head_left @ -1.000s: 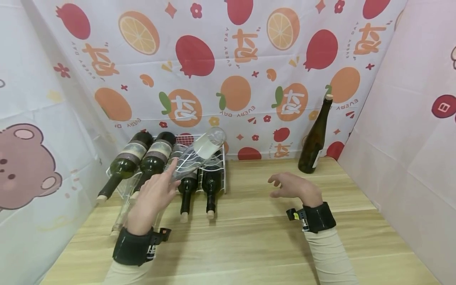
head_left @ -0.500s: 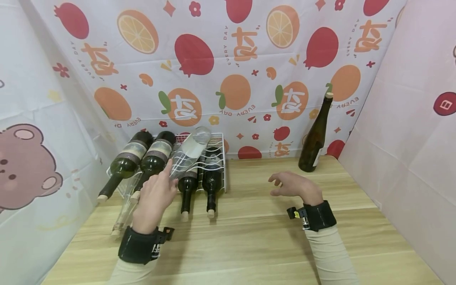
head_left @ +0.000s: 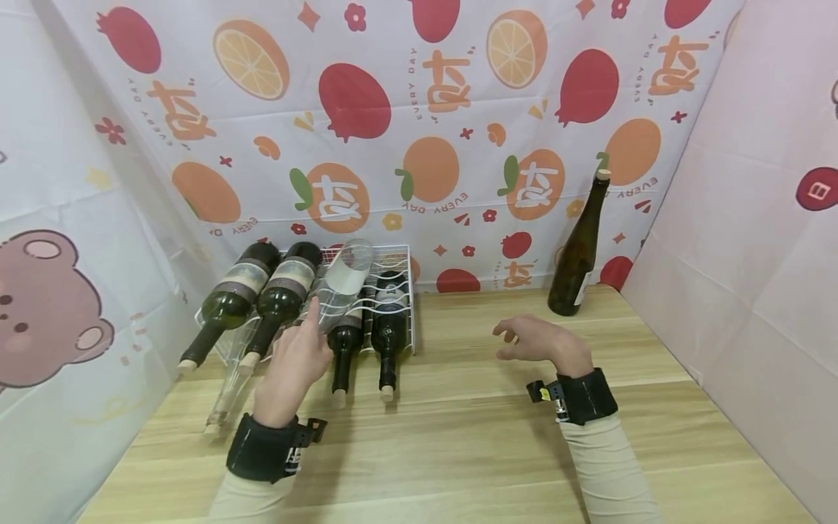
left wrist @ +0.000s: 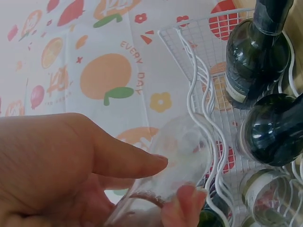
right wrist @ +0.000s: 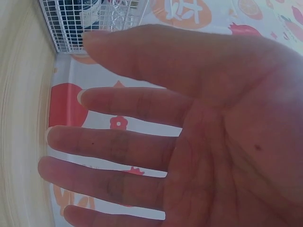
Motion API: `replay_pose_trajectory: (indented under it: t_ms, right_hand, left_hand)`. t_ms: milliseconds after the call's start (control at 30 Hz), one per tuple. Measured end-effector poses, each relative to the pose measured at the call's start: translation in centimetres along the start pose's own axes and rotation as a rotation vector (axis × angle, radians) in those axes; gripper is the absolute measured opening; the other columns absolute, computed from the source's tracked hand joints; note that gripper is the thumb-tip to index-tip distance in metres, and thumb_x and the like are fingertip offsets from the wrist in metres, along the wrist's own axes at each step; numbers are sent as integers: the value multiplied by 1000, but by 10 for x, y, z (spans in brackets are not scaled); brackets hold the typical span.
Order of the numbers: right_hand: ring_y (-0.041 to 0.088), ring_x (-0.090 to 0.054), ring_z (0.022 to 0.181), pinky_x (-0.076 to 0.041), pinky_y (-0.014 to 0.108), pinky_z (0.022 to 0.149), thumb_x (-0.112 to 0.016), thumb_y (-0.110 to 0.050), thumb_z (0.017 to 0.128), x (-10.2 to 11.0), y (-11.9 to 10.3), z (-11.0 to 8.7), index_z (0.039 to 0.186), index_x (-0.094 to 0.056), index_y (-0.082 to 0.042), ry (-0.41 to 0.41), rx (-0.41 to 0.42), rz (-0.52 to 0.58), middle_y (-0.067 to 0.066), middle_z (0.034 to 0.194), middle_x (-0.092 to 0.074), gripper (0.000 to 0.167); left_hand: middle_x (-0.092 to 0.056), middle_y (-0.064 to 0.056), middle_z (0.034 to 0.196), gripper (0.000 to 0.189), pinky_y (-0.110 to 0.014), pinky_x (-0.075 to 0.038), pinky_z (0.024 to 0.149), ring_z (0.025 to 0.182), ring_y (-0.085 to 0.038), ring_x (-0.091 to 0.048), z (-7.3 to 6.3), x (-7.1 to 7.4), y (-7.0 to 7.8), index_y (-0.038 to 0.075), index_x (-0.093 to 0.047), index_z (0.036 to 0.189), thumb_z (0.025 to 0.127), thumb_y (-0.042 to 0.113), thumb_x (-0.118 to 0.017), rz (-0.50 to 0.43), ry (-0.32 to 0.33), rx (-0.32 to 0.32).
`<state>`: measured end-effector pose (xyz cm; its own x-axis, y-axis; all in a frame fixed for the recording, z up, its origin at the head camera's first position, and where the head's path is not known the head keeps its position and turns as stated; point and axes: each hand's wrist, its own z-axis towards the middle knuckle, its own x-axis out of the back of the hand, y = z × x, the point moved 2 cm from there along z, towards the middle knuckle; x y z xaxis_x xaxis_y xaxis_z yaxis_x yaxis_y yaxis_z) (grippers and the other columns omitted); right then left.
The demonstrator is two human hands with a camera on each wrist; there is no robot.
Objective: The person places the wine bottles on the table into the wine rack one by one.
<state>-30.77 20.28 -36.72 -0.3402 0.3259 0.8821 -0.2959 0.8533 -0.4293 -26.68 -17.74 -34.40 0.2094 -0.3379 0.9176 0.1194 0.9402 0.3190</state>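
My left hand (head_left: 297,367) grips a clear glass bottle (head_left: 347,276) with a pale label, its base pointing to the back wall. In the left wrist view, thumb and fingers wrap the clear bottle's neck end, partly hiding it. The bottle lies over the top wavy wires of a white wire wine rack (head_left: 412,320), to the right of two dark green wine bottles (head_left: 236,287) on the top tier. Whether its full weight rests there I cannot tell. My right hand (head_left: 540,340) hovers over the table, fingers spread and holding nothing, as the right wrist view also shows.
On the lower tier lie two dark wine bottles (head_left: 389,331), corks toward me, and a clear bottle whose neck (head_left: 225,400) sticks out at left. A corked brown bottle (head_left: 576,255) stands upright at the back right. Printed cloth walls (head_left: 458,109) enclose the wooden table (head_left: 471,451).
The clear bottle's base has swung left and lowered onto the rack beside the top-tier dark bottles. My left hand has shifted slightly right with it. My right hand stays put.
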Motion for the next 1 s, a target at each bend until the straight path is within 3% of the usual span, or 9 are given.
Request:
replay_pose_trajectory:
  t_ms: [233,367,533,667,900,1000]
  right_hand:
    - [28,-66,115,-57,46,94,-72,-25,97,1,-2,0,136,-64,-9,-8,1,-1,16,129,-69,43]
    - [28,-66,115,-57,47,94,-72,-25,97,0,-3,0,136,-64,-10,-14,-7,4,17,129,-69,43]
    - [28,-66,116,-56,47,94,-71,-25,98,-2,-2,0,136,-64,-10,-13,-5,-1,16,129,-69,41]
    - [28,-66,116,-56,47,94,-70,-25,98,-3,-1,0,136,-64,-10,-14,1,-3,16,129,-69,41]
    - [28,-66,116,-56,48,94,-70,-25,98,-3,-2,0,137,-63,-11,-24,-3,-3,16,130,-69,42]
    - [27,-66,116,-56,48,96,-70,-26,99,-3,-2,0,137,-63,-12,-26,-14,1,15,130,-68,42]
  left_hand:
    - [-51,-11,62,81,-42,-43,60,60,-28,-50,2,-2,1,-15,-13,158,87,2,-47,-45,-76,45]
    - [-49,-9,61,78,-40,-41,60,58,-27,-49,4,-3,3,-14,-11,158,91,5,-46,-53,-112,57]
    - [-55,-12,63,71,-41,-43,58,55,-28,-52,8,-6,6,-11,-15,159,100,11,-47,-61,-86,62]
    - [-58,-15,66,70,-41,-43,56,56,-29,-53,11,-9,6,-9,-20,160,100,12,-50,-60,-55,62]
    - [-70,-34,101,68,-53,-51,65,70,-40,-63,13,-10,5,-12,-31,155,95,10,-56,-29,19,32]
    - [-69,-37,110,68,-55,-52,68,76,-44,-65,14,-10,4,-12,-30,155,96,10,-55,-35,14,30]
